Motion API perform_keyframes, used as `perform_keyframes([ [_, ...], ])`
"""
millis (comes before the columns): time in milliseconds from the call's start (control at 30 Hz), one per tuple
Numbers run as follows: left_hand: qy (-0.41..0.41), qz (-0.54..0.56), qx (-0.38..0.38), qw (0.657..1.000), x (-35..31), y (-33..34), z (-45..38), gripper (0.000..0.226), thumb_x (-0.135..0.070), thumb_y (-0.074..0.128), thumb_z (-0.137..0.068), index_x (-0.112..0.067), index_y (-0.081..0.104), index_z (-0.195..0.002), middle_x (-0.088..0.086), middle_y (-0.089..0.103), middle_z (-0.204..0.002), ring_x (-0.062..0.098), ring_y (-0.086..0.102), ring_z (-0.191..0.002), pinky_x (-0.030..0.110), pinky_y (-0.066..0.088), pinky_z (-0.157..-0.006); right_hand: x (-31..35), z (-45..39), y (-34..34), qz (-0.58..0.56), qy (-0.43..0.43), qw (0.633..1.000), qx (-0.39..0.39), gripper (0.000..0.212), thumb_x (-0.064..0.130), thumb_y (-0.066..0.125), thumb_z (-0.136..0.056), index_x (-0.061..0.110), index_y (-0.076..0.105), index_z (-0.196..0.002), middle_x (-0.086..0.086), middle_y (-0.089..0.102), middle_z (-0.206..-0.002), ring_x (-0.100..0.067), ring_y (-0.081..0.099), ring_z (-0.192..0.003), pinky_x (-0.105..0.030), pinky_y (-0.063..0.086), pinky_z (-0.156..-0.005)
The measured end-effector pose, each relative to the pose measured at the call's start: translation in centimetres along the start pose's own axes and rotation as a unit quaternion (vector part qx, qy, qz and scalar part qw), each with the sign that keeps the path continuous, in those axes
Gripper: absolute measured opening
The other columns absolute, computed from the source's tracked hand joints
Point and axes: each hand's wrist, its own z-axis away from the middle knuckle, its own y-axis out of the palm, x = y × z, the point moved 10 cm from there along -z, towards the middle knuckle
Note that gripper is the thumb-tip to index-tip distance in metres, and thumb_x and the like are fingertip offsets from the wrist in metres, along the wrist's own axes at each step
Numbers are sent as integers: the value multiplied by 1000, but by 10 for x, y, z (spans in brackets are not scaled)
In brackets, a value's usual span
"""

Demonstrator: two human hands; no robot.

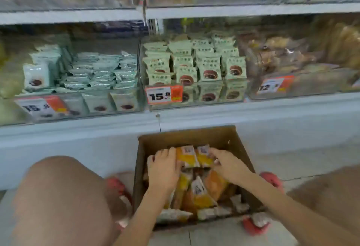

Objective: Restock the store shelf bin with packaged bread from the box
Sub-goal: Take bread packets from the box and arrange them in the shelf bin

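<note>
A brown cardboard box [194, 138] is seen open on the pale tiled floor [292, 160], set against the white base of a store shelf [253, 107]. It is filled with glossy yellow-and-orange packaged bread [198, 191], the crinkled film wrappers heaped at angles. The left hand [162, 169] is laid over the left of the pile, fingers curled onto two upright packets [195, 157]; the right hand [229, 165] is pressed to their other side, so the pair appears to be gripped between both grips, though blur leaves the hold uncertain. Above, clear plastic shelf bins [194, 92] are stacked with flat pale-green pouches [210, 70], fronted by an orange-and-white price tag [164, 95]. Bare knees are framed at either side.
</note>
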Motion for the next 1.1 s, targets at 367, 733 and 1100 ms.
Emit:
perform_keyframes([
  [367,-43,269,354,895,39,114,71,26,-35,52,-96,-18,63,-111,-1,63,-105,13,58,-94,27,47,-82,-2,57,135,-23,69,931,356,60,48,65,-83,26,45,-136,5,46,-137,-17,47,-122,-31,41,-100],
  [733,-54,306,339,888,41,114,76,28,-37,46,-98,-16,63,-107,2,63,-98,16,59,-88,27,45,-75,-11,40,115,10,39,975,217,28,33,59,-91,20,59,-115,0,57,-104,-15,57,-93,-25,47,-76],
  [1100,-37,323,300,897,45,110,71,32,-30,44,-100,-4,63,-99,17,65,-95,18,54,-77,30,40,-70,-19,50,101,-64,-14,979,194,14,23,71,-82,27,58,-79,12,61,-89,-6,58,-89,-22,50,-81],
])
